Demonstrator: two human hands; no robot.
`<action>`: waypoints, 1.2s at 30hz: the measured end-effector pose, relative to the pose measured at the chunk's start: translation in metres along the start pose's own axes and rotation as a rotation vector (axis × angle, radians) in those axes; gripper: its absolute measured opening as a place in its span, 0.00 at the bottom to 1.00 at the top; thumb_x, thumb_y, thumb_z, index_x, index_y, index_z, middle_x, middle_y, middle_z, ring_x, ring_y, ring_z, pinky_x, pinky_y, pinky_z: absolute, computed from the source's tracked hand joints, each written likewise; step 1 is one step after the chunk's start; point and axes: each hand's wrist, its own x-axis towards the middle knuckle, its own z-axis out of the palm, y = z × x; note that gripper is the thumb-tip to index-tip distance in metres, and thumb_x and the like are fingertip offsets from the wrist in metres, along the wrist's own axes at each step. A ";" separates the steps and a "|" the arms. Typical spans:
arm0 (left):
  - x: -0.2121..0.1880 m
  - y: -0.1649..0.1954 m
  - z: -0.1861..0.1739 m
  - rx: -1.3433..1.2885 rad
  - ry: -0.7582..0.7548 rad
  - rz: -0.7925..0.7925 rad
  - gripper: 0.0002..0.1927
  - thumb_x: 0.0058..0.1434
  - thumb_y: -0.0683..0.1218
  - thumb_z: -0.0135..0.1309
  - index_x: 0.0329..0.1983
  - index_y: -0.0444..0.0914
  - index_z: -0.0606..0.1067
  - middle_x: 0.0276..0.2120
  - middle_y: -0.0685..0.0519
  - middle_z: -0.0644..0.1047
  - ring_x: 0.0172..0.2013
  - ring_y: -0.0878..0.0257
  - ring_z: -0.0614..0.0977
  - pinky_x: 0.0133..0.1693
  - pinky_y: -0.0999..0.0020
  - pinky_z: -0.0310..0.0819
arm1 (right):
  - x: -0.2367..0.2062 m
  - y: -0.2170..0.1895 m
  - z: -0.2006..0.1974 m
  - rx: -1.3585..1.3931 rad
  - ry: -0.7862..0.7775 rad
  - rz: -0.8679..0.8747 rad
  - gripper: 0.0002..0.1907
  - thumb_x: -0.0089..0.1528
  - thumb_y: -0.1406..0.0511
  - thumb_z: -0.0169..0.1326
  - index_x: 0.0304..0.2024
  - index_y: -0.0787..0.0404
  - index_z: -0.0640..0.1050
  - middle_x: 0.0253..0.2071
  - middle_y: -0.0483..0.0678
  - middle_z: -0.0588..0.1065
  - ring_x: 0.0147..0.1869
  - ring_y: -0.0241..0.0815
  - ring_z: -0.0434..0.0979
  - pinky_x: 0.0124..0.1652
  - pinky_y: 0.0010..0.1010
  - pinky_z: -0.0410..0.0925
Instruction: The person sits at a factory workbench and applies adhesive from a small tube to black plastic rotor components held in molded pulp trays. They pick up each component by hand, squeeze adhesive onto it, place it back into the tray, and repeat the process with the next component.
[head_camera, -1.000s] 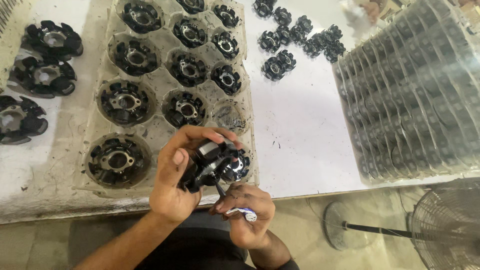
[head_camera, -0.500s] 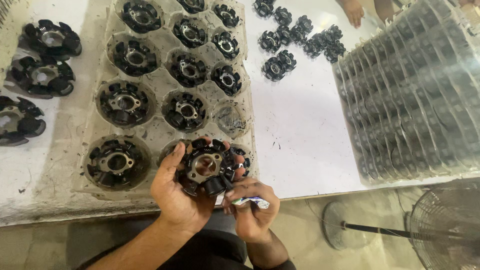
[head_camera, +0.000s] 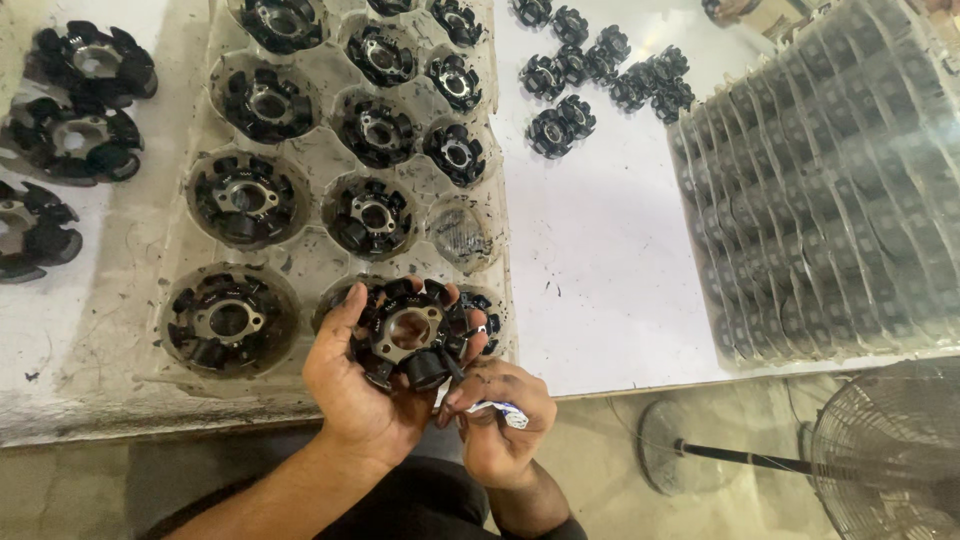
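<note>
left hand (head_camera: 365, 385) cupping stator (head_camera: 408, 335) at counter's (head_camera: 600, 270) near edge | right hand (head_camera: 497, 420) pinching white strip (head_camera: 500, 408) just beside it

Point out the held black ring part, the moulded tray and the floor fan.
black ring part (head_camera: 408, 330), head view, its metal hub.
moulded tray (head_camera: 310, 245), head view, bare rib between pockets.
floor fan (head_camera: 890, 460), head view, wire guard.

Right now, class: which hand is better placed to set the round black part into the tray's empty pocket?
The left hand: it already cradles the black part just below the empty pocket. The right hand pinches a small white item.
</note>
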 end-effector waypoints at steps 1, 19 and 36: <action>0.000 0.000 0.001 0.008 0.011 -0.005 0.25 0.66 0.60 0.44 0.47 0.34 0.73 0.42 0.38 0.79 0.42 0.39 0.83 0.44 0.45 0.81 | 0.001 0.001 -0.001 0.012 0.002 -0.010 0.10 0.68 0.71 0.51 0.33 0.71 0.77 0.29 0.52 0.77 0.24 0.38 0.76 0.24 0.25 0.66; 0.134 0.008 -0.008 0.474 -0.201 0.238 0.16 0.71 0.56 0.45 0.44 0.37 0.70 0.37 0.47 0.77 0.39 0.47 0.85 0.40 0.54 0.83 | -0.008 0.000 -0.048 0.353 0.208 0.219 0.11 0.73 0.68 0.51 0.51 0.72 0.75 0.35 0.58 0.76 0.33 0.42 0.74 0.36 0.38 0.75; 0.187 0.109 0.022 2.945 -0.052 0.747 0.23 0.71 0.60 0.47 0.34 0.38 0.79 0.25 0.49 0.78 0.32 0.57 0.80 0.25 0.60 0.78 | 0.002 0.016 -0.061 0.458 0.264 0.412 0.13 0.69 0.70 0.51 0.55 0.69 0.72 0.37 0.58 0.76 0.34 0.44 0.74 0.37 0.36 0.71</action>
